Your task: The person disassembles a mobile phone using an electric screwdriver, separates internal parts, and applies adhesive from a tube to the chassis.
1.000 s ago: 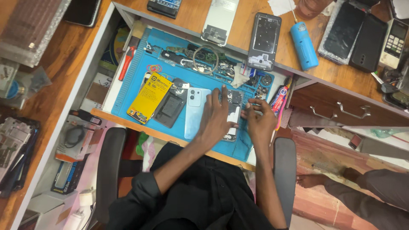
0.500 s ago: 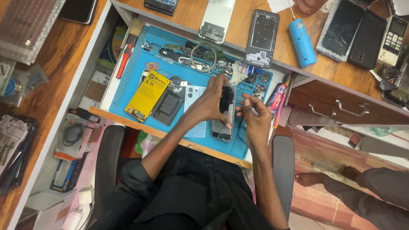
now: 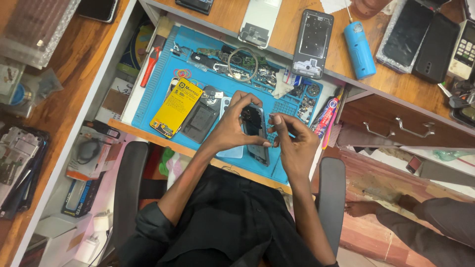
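From the head camera, you look down at a blue mat on the desk. Your left hand is over the mat and holds a dark opened phone. Your thumb and fingers curl around its top end and its left edge, so the hand is closed on it. The phone lies along the front part of the mat, with its low end close to the mat's front edge.

Your right hand is just to the right of the phone. Its fingers are pinched together at the phone's right edge. You cannot tell if they hold a small tool or part.

On the mat, left of the phone, a yellow flat pack lies tilted. A dark phone back rests just beside it. Small parts and a ring of wire lie at the back of the mat.

Behind the mat, a blue tube lies on the wooden desk.
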